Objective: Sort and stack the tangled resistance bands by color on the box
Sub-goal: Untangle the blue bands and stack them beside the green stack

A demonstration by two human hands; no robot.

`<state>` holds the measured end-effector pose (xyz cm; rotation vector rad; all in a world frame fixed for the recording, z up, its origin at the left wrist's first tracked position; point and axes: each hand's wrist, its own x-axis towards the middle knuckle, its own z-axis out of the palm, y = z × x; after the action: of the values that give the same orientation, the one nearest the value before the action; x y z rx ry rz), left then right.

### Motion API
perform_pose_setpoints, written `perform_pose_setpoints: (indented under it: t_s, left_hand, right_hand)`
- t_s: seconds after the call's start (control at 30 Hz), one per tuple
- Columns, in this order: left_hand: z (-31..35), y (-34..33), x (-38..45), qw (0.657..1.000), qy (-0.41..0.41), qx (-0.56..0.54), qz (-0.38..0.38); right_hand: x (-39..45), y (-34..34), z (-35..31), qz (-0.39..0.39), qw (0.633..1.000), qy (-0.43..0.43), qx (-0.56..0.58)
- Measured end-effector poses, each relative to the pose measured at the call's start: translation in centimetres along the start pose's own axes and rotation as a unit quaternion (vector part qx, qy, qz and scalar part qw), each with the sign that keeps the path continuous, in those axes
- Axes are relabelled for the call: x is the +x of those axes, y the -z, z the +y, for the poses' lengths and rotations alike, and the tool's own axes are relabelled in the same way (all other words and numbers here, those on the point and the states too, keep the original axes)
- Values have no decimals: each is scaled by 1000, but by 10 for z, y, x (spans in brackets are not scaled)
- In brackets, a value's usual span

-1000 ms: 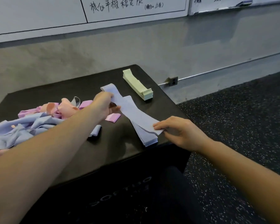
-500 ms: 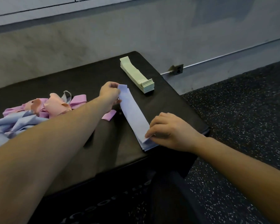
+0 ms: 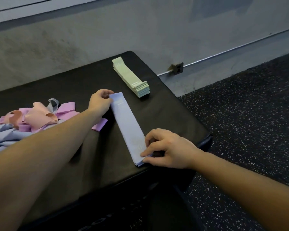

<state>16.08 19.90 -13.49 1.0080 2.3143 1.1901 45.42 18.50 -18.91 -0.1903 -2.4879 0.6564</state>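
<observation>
- A blue band stack (image 3: 129, 129) was laid flat along the right part of the black box (image 3: 165, 117), running from mid-top toward the near right edge; several layers were visible at its near end, so at least a few blue bands were judged already sorted.
- The far end of the top blue band was pinched by the curled fingers of the left hand (image 3: 100, 102), and the near end was pressed and held by the bent fingers of the right hand (image 3: 167, 147); the band was judged to be in the course of being squared onto its stack.
- A green band stack (image 3: 132, 78) was set neatly toward the far right corner of the box, well apart from the blue one; this colour was judged finished, no green being seen elsewhere.
- A tangled pile (image 3: 28, 124) of pink, purple, peach and blue bands was left on the left part of the box, partly hidden behind the left forearm; a loose purple band end (image 3: 99, 125) was seen just beside the blue stack.
- No pink, purple or peach stack was seen, so well over half of the sorting was judged outstanding.
- Beyond the box, a speckled floor (image 3: 249, 105) and a grey wall (image 3: 140, 27) were shown.
</observation>
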Motion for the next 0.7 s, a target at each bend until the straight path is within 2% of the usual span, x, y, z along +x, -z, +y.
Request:
perform_pose_setpoints:
  t_s: [0.2,0.37,0.5,0.7]
  left_hand:
    - [-6,-1,9,991,-74,112,-15]
    - [1,8,10,989,-27,129,-63]
    - [7,20,-1,990,-20,118,-69]
    - [5,45,-47,984,-74,146,-73]
  right_hand:
    - [1,2,-2,-10,999,-36,11]
    - [1,3,-3,-28,996,-84,29]
    - [4,10,-3,-44,986,-136,89]
    - [11,11,-9,18,951,-212,225]
